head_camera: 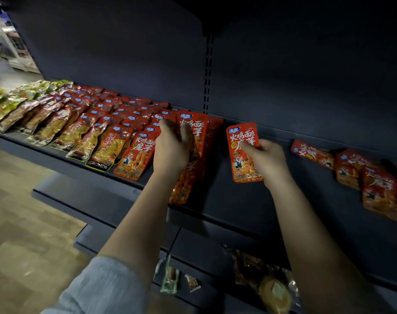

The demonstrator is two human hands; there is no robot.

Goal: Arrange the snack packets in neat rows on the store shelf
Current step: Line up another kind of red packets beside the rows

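Head view looks down on a dark store shelf [233, 200]. On its left part many snack packets lie in slanted rows [97, 123], red ones nearer the middle and green and brown ones [9, 105] further left. The left hand [172, 148] lies on a red packet [190, 141] at the right end of these rows; its fingers are bent over the packet's upper part and hide much of the print, so whether it grips or only presses cannot be told. The right hand [266, 158] pinches a second red packet [244, 152] at its right edge, thumb on the printed face, and holds it upright just beside the first one, with bare shelf between them. Far right, a loose group of red packets [360, 175] lies tilted and overlapping. On a lower shelf [206, 288] there are a clear wrapper [168, 279] and a crumpled bag [263, 279], partly hidden behind the right forearm. A light blue sleeve [102, 288] covers the left upper arm.
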